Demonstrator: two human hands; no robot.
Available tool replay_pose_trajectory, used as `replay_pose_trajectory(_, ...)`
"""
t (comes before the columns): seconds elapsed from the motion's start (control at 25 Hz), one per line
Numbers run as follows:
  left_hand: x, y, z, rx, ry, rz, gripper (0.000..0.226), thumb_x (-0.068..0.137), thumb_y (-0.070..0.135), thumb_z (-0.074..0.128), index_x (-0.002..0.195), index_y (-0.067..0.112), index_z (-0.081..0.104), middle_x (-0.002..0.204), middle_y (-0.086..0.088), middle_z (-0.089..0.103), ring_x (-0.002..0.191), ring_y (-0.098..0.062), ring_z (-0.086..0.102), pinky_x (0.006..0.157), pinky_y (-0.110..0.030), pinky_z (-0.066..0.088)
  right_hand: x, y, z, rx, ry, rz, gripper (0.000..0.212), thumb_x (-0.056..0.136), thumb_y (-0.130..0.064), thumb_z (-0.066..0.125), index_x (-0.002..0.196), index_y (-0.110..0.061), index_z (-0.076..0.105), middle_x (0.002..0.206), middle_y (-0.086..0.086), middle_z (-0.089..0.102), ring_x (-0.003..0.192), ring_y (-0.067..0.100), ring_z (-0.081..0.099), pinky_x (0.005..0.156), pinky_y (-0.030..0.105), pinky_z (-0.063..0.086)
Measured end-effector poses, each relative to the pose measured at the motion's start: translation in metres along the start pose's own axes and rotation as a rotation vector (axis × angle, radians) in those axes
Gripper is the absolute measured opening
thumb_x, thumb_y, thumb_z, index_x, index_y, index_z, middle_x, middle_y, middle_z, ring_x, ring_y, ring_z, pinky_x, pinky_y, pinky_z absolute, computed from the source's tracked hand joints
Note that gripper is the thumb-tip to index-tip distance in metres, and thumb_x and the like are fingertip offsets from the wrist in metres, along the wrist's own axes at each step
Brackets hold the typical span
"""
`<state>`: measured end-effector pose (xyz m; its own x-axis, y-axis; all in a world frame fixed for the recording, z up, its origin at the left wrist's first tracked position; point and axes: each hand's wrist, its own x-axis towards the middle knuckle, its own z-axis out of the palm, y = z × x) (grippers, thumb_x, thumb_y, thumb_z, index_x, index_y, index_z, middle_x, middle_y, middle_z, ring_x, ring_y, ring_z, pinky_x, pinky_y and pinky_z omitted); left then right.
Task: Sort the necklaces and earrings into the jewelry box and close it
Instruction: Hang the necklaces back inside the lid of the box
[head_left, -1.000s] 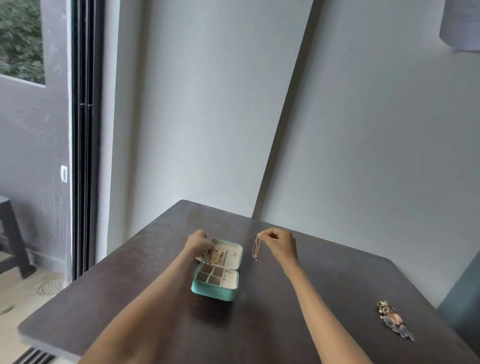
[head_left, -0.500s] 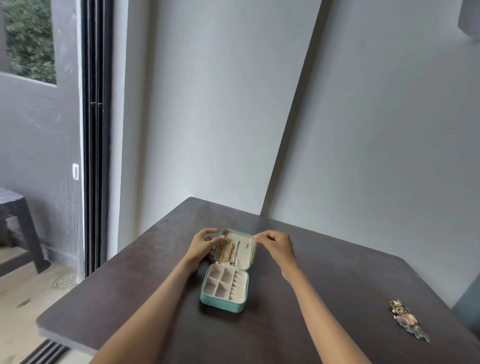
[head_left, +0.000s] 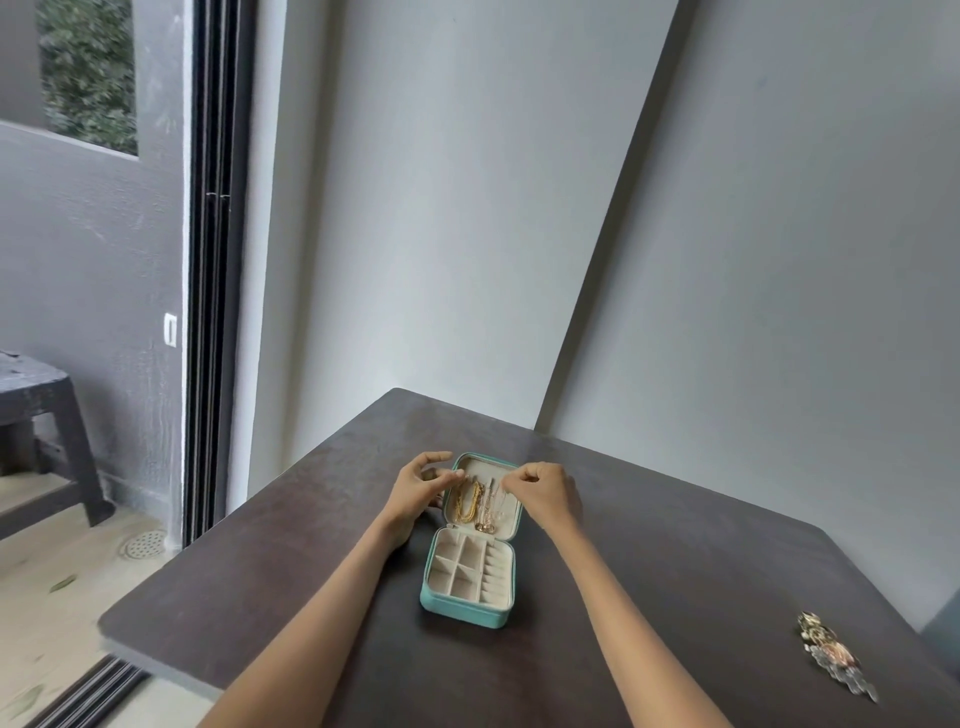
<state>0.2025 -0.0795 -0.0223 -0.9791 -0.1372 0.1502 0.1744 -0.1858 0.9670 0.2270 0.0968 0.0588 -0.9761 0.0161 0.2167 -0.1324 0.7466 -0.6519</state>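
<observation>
A small teal jewelry box (head_left: 457, 610) lies open on the dark table (head_left: 675, 597), its lid propped up at the far side. A gold necklace (head_left: 466, 503) and a thinner chain (head_left: 491, 506) hang inside the cream lid. The divided tray below looks empty. My left hand (head_left: 418, 488) is at the lid's left edge, fingers spread, thumb and forefinger near the lid's top. My right hand (head_left: 545, 491) is at the lid's upper right, fingers pinched on the top of the thin chain. A pile of earrings (head_left: 834, 657) lies far right on the table.
The table sits in a corner of grey walls. A sliding door frame (head_left: 213, 260) and a dark stool (head_left: 41, 415) are at the left, beyond the table's left edge. Bare tabletop lies between the box and the earrings.
My right hand carried the thin chain from right of the box over to the lid, where it now hangs. My left hand stayed at the lid's left edge. The view shifted slightly.
</observation>
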Motion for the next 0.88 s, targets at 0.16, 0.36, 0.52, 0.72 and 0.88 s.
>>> replay_pose_trajectory(0.16,0.001,-0.001,-0.001,-0.01,-0.012,0.006,0.028,0.081,0.012,0.071,0.107,0.015,0.059,0.084,-0.004,0.07,0.067,-0.006,0.064,0.057,-0.021,0.046,0.001,-0.001,-0.006,0.003,0.012,0.004,0.019,0.07,-0.029,0.061,0.062,-0.013,0.067,0.059,-0.01,0.061,0.067,0.011,0.058,0.053,0.021,0.038)
replay_pose_trajectory(0.36,0.001,-0.001,0.0,-0.033,-0.017,0.007,0.028,0.08,0.012,0.072,0.105,0.015,0.06,0.082,-0.002,0.07,0.068,-0.007,0.063,0.057,-0.022,0.046,0.005,0.001,-0.008,-0.035,0.01,-0.004,0.017,0.072,-0.029,0.061,0.064,-0.017,0.069,0.061,-0.013,0.063,0.07,0.012,0.059,0.056,0.022,0.038)
replay_pose_trajectory(0.52,0.0,-0.002,0.0,-0.04,-0.024,0.011,0.029,0.079,0.013,0.074,0.104,0.015,0.061,0.074,0.004,0.071,0.066,-0.007,0.063,0.055,-0.021,0.046,0.009,0.002,0.001,-0.161,0.009,-0.012,0.018,0.07,-0.024,0.058,0.071,-0.016,0.073,0.074,-0.007,0.071,0.076,0.014,0.062,0.062,0.022,0.045)
replay_pose_trajectory(0.72,0.001,-0.004,-0.001,-0.038,-0.05,0.017,0.03,0.078,0.013,0.075,0.105,0.014,0.061,0.072,0.005,0.069,0.068,-0.01,0.063,0.057,-0.023,0.046,0.017,0.007,0.006,-0.365,0.076,-0.129,0.023,0.08,-0.026,0.053,0.079,-0.025,0.075,0.092,-0.006,0.07,0.095,0.02,0.055,0.088,0.031,0.04)
replay_pose_trajectory(0.88,0.001,-0.003,-0.001,-0.044,-0.066,0.025,0.032,0.078,0.011,0.074,0.107,0.012,0.06,0.072,0.005,0.069,0.069,-0.01,0.063,0.058,-0.023,0.046,0.018,0.013,0.004,-0.497,0.104,-0.218,0.025,0.085,-0.028,0.049,0.082,-0.025,0.074,0.087,-0.005,0.064,0.093,0.02,0.053,0.083,0.033,0.034)
